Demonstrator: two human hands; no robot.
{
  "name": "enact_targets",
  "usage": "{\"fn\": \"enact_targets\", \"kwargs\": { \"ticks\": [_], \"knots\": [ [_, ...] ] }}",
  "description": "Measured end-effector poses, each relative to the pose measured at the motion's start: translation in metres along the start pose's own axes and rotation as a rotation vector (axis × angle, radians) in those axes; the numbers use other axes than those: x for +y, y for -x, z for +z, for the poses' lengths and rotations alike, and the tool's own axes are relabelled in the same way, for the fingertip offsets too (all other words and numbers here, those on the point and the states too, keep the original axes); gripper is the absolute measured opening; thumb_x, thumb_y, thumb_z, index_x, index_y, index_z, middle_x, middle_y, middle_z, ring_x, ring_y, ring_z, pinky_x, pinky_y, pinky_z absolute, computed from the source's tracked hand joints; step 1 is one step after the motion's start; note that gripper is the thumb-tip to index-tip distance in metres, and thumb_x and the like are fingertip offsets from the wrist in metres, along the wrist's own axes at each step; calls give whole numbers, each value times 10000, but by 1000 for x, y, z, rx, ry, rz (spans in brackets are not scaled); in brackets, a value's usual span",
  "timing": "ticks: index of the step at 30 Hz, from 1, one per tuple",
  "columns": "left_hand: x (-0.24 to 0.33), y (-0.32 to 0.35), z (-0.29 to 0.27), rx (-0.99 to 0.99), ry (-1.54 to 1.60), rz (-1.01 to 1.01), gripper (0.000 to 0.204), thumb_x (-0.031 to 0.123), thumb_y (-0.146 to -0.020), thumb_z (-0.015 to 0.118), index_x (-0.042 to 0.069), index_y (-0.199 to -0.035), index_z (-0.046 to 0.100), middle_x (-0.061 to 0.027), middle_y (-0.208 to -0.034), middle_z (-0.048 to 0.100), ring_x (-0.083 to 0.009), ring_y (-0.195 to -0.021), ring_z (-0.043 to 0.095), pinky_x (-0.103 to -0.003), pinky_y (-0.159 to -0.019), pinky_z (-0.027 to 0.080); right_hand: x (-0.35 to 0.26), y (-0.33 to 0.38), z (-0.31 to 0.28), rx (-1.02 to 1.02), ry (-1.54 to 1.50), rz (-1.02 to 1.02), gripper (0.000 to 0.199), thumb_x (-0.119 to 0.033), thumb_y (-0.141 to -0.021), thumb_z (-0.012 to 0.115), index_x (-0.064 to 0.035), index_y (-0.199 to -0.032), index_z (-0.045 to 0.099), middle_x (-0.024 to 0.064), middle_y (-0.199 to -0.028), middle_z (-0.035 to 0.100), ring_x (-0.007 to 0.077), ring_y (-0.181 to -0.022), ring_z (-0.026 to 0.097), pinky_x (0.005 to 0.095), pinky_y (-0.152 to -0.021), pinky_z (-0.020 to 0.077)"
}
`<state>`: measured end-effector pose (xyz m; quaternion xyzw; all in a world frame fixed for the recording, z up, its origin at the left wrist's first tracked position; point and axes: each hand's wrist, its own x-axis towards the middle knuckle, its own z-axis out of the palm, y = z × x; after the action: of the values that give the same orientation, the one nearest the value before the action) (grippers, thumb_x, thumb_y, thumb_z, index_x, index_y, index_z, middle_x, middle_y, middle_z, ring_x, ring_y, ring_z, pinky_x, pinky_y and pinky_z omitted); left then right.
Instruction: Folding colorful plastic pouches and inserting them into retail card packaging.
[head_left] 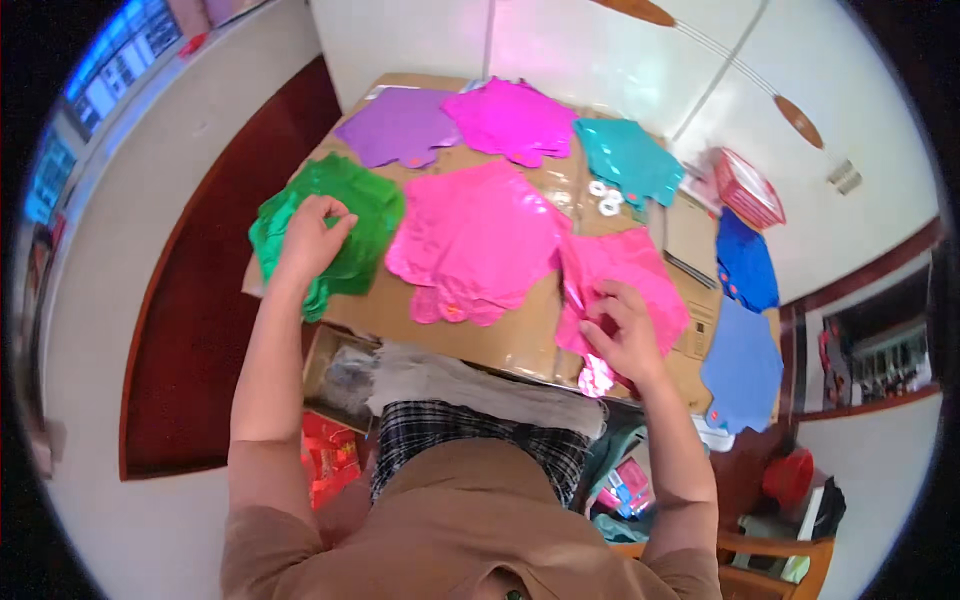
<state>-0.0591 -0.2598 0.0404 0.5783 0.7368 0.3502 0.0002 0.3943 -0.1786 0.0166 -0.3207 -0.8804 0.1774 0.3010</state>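
Flat, shiny, uninflated foil balloons with scalloped edges lie in colour piles on a cardboard-covered table (520, 355). My left hand (318, 238) is over the green foil balloons (360, 215) at the left, its fingers curled and thumb pressed in; what they pinch, if anything, is hidden. At the right, my right hand (625, 330) is closed on a pink foil balloon (630, 260), thumb and fingertips together on its crumpled surface. This balloon's left edge meets a larger pile of pink foil balloons (480, 235) in the middle.
Along the back lie purple (400, 125), magenta (512, 120) and teal foil balloons (630, 160). White rings (607, 203) sit below the teal ones. Dark blue (747, 262) and light blue foil balloons (742, 365) line the right side, near a red-and-white package (748, 188). An open box (325, 370) stands below the front edge.
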Motion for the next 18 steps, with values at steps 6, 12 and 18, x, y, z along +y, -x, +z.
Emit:
{"fn": "enact_targets", "kwargs": {
  "ticks": [6,12,18],
  "knots": [
    [-24,32,-6,-30,-189,26,339,307,-736,775,73,-919,612,-143,-1021,576,-335,-1000,524,-435,-864,420,-9,-8,-6,-78,143,-71,247,-168,-677,757,-59,-851,618,160,-1119,581,367,-1100,499,466,-937,398],
    [-47,34,8,35,-125,19,292,289,-767,746,99,-940,605,-126,-1029,568,-341,-1029,512,-448,-880,408,-12,-1,-4,-106,108,-29,396,-223,-708,743,-43,-1014,567,189,-1179,517,382,-1115,481,462,-960,385],
    [-35,37,6,97,-169,65,207,214,-798,714,98,-930,605,-117,-1000,572,-335,-989,522,-420,-858,413,-8,0,-6,-98,180,-30,448,-237,-732,727,-43,-1102,567,200,-1184,510,384,-1124,475,459,-967,380]
  ]
}}
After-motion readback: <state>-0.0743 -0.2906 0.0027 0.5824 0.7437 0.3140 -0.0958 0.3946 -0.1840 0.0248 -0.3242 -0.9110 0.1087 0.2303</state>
